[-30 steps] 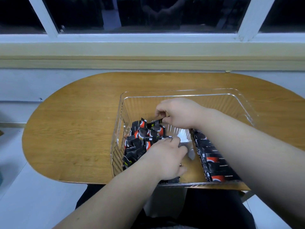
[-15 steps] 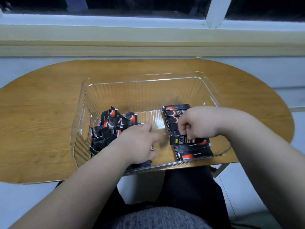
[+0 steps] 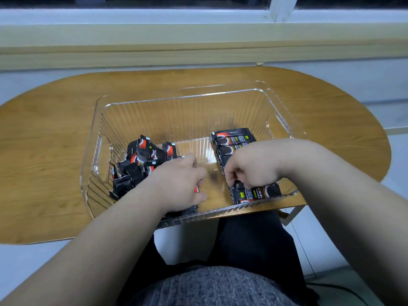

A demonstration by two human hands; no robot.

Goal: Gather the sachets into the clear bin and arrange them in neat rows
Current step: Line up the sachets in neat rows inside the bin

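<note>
1. I've got the clear ribbed bin (image 3: 183,100) sitting upright on the wooden table (image 3: 55,151).
2. Black-and-red sachets (image 3: 141,162) are heaped at its left end (total jumble).
3. A tidy overlapping row (image 3: 234,140) runs down its right side.

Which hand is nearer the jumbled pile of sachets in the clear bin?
Left. The left hand lies over the jumbled pile; the right hand is across a gap, on the neat row.
</note>
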